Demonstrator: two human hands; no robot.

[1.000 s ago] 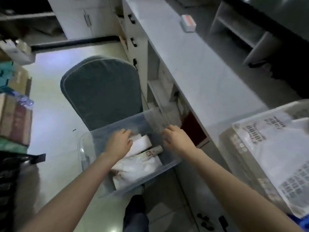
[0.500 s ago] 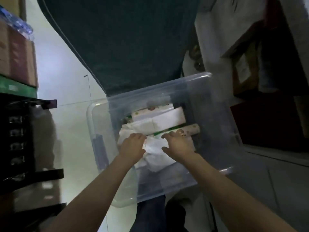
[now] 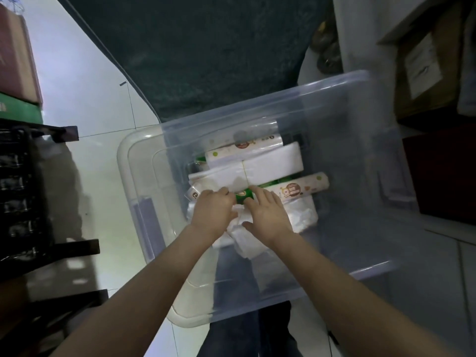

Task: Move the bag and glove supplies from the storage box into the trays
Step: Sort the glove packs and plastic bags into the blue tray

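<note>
Both hands down in clear storage box (image 3: 123, 161). L hand (image 3: 212, 212): fingers curled round left end of green roll (image 3: 243, 198). R hand (image 3: 268, 215): fingers fairly straight, laid over roll's other end, thumb spread on crumpled white bags (image 3: 301, 215). Folded white packs (image 3: 273, 163) & beige roll (image 3: 301, 188) lie just behind, all in box middle.

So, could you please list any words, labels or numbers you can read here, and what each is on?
None is legible.
Badge on the cream printed roll in the clear plastic storage box: blurred.
Emblem on the green roll: unreadable.
White label on the brown cardboard box: too blurred.
</note>
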